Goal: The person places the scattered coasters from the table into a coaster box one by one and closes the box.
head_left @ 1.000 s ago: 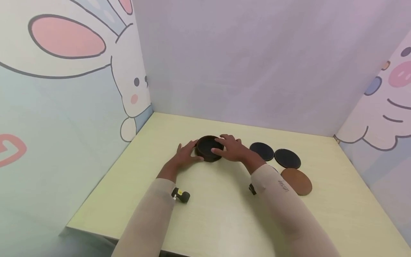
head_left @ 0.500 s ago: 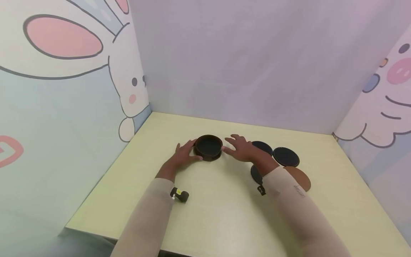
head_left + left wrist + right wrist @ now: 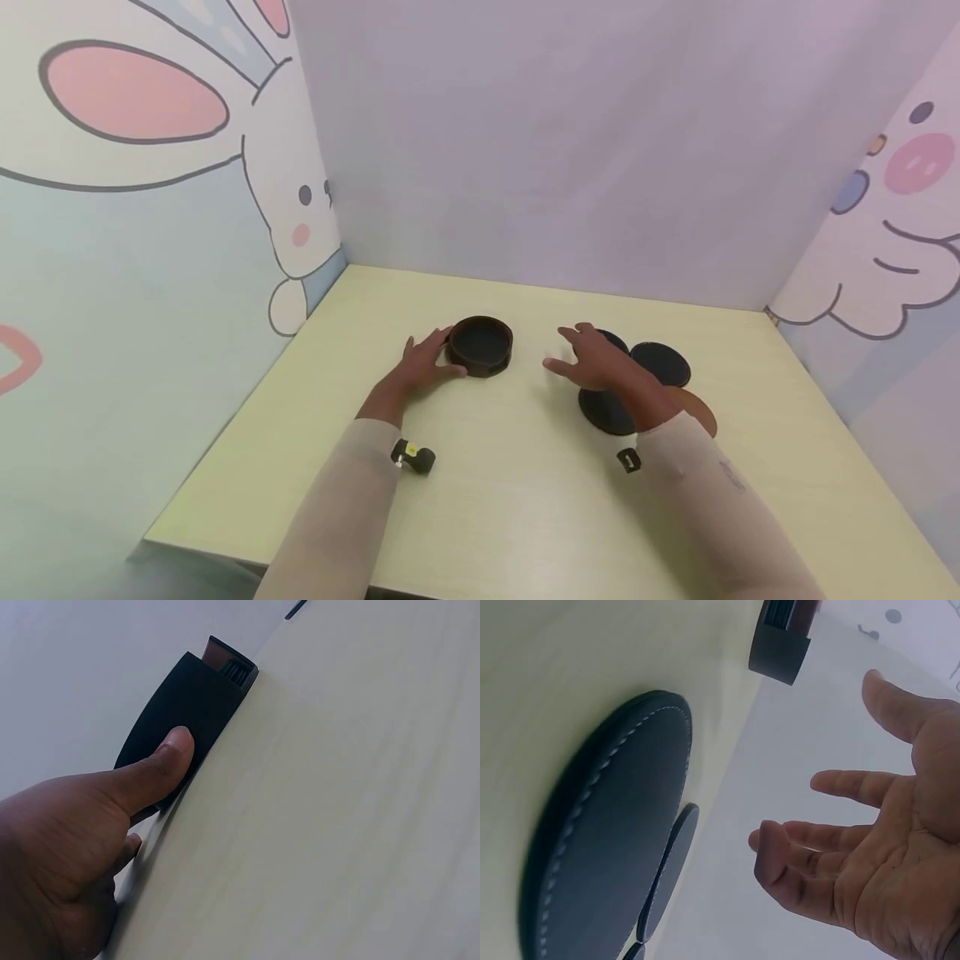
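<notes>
A round black coaster holder (image 3: 486, 367) with a reddish-brown inner rim stands upright on the table; whether its dark inside holds a coaster, I cannot tell. My left hand (image 3: 422, 367) grips it from the left. In the left wrist view the thumb presses the curved wall of the holder (image 3: 176, 701), while the other fingers are mostly hidden. My right hand (image 3: 597, 358) hovers over the coasters, fingers spread and holding nothing. Beneath it lie a near black coaster (image 3: 602, 412) and a partly covered one behind. White stitching edges the black coaster (image 3: 619, 832) in the right wrist view.
Another black coaster (image 3: 661, 364) and a brown coaster (image 3: 696, 408), partly hidden by the right forearm, lie to the right. Cloth walls with cartoon animals surround the pale table (image 3: 480, 492) at the back and both sides. Its front edge runs below the forearms.
My right hand has left the coaster holder and moved right, over the coasters. The left hand keeps its grip on the holder. The view has shifted slightly.
</notes>
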`<state>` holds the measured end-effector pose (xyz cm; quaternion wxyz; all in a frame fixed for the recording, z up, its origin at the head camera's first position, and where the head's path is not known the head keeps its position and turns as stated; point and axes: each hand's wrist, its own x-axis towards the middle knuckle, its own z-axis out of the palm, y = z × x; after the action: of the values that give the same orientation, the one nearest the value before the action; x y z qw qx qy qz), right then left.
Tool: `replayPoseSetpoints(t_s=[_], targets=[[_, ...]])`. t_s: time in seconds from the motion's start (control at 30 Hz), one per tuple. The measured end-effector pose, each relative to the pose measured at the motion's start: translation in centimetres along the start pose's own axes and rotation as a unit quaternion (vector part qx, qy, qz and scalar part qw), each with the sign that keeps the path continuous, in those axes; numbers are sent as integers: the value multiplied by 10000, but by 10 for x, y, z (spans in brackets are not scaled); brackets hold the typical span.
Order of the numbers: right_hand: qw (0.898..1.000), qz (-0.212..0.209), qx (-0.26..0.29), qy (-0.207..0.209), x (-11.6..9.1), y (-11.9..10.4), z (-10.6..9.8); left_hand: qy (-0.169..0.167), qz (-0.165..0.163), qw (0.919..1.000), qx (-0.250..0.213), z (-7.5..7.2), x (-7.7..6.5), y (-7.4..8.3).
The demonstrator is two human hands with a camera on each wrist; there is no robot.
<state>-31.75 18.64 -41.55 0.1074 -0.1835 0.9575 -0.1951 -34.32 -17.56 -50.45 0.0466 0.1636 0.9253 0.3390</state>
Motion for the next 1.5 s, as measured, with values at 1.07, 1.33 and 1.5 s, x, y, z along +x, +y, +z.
replayPoseSetpoints(t_s=[1.07,1.33,1.5], targets=[[9977,584,-341,25,-52,29,8,31,-33,10000,-9,-1,-4,5],[9956,726,-576,-134,-57,26,14,104,-12,9999,-123,-1,-7,4],[9939,834,-654,-317,-57,26,13,61,14,9999,-95,0,-5,3]])
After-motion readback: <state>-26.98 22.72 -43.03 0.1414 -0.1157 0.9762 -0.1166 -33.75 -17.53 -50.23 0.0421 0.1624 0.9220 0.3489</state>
